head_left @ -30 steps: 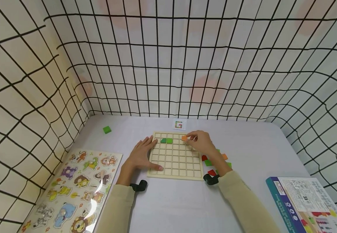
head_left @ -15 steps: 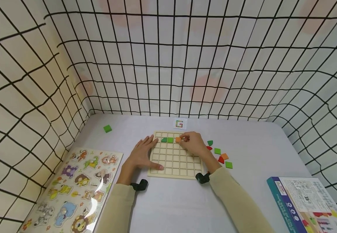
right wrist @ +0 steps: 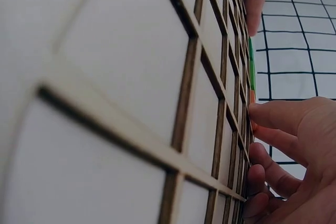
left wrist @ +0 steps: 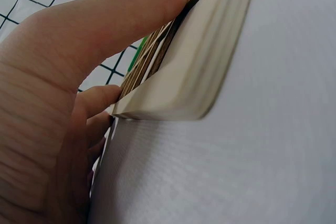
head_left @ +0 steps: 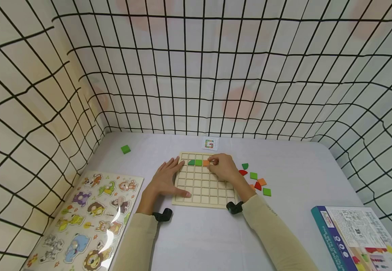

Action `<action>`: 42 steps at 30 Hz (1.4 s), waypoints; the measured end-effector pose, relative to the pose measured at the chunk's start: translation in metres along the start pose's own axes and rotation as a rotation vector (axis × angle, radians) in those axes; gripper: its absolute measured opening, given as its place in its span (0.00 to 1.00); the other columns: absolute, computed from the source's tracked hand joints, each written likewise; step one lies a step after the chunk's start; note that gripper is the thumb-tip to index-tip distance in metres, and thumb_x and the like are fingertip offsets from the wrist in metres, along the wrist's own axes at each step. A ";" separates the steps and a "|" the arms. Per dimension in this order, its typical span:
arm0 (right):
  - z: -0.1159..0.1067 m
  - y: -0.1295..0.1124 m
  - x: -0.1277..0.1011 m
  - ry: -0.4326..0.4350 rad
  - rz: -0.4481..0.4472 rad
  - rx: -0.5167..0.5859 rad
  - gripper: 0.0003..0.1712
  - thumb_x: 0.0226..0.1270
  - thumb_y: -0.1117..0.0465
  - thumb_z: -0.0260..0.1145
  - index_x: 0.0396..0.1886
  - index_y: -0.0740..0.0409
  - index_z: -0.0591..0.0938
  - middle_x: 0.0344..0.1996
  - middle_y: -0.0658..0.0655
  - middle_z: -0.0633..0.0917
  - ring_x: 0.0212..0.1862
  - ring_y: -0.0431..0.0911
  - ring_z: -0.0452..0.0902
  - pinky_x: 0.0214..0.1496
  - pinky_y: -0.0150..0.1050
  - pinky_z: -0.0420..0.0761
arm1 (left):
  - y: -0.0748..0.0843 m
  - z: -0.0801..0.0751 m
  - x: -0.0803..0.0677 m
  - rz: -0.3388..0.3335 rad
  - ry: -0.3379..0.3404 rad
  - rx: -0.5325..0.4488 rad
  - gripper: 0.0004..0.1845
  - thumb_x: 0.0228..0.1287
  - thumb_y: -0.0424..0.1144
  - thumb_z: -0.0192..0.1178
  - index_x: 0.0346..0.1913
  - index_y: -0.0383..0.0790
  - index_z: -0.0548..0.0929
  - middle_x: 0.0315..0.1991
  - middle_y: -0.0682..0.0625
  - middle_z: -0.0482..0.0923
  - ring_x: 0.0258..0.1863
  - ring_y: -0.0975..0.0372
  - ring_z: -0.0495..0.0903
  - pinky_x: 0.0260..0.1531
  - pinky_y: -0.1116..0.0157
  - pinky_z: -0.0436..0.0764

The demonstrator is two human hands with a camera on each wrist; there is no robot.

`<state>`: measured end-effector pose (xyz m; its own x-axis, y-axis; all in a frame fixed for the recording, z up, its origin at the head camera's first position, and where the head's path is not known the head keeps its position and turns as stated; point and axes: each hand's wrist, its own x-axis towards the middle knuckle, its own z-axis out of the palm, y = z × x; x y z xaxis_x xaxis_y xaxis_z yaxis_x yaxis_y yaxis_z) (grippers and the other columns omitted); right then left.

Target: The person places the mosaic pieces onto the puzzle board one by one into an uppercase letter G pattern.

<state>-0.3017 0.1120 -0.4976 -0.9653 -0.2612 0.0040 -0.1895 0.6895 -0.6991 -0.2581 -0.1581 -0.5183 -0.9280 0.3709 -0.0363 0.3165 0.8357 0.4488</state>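
A wooden grid board (head_left: 196, 184) lies on the table. In its upper part a dark green rounded tile (head_left: 191, 162), a light green square tile (head_left: 199, 162) and an orange square tile (head_left: 206, 163) sit side by side. My right hand (head_left: 224, 167) pinches the orange tile at its right side, between thumb and forefinger; in the right wrist view the fingertips (right wrist: 257, 113) meet it at the board's surface. With fingers spread, my left hand (head_left: 165, 180) rests on the board's left side, its thumb (left wrist: 131, 9) lying over the near left corner.
Loose green, red and orange tiles, such as a green square (head_left: 267, 192), lie right of the board. A pattern card (head_left: 210, 143) lies behind it. One green tile (head_left: 125, 149) is far left. An animal puzzle (head_left: 90, 218) and a box (head_left: 362, 237) flank the arms; black netting surrounds the table.
My right hand has moved left along the board with the orange tile, which now sits beside the light green square. My left hand has stayed in place.
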 end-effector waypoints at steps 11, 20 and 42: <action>-0.004 0.000 -0.005 0.010 0.014 0.052 0.20 0.70 0.56 0.70 0.59 0.55 0.86 0.44 0.56 0.85 0.45 0.49 0.78 0.45 0.42 0.79 | 0.001 -0.001 -0.001 -0.007 -0.010 0.001 0.71 0.34 0.76 0.73 0.83 0.52 0.55 0.85 0.50 0.43 0.85 0.53 0.42 0.83 0.48 0.44; -0.025 0.011 -0.017 0.078 0.000 0.064 0.20 0.71 0.54 0.70 0.58 0.58 0.87 0.42 0.59 0.84 0.41 0.51 0.77 0.33 0.39 0.76 | 0.004 -0.002 -0.002 0.006 -0.004 0.008 0.71 0.35 0.75 0.73 0.83 0.49 0.56 0.85 0.47 0.45 0.85 0.50 0.44 0.83 0.46 0.46; -0.079 0.070 -0.048 0.202 0.166 -0.065 0.20 0.70 0.48 0.70 0.53 0.56 0.86 0.43 0.58 0.83 0.44 0.52 0.75 0.37 0.37 0.76 | -0.001 0.002 0.001 0.008 -0.004 0.008 0.71 0.35 0.76 0.72 0.83 0.51 0.55 0.85 0.48 0.43 0.85 0.50 0.42 0.83 0.46 0.45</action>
<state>-0.2831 0.2260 -0.4907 -0.9992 -0.0054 0.0405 -0.0306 0.7555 -0.6545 -0.2588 -0.1573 -0.5206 -0.9246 0.3791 -0.0368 0.3252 0.8361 0.4418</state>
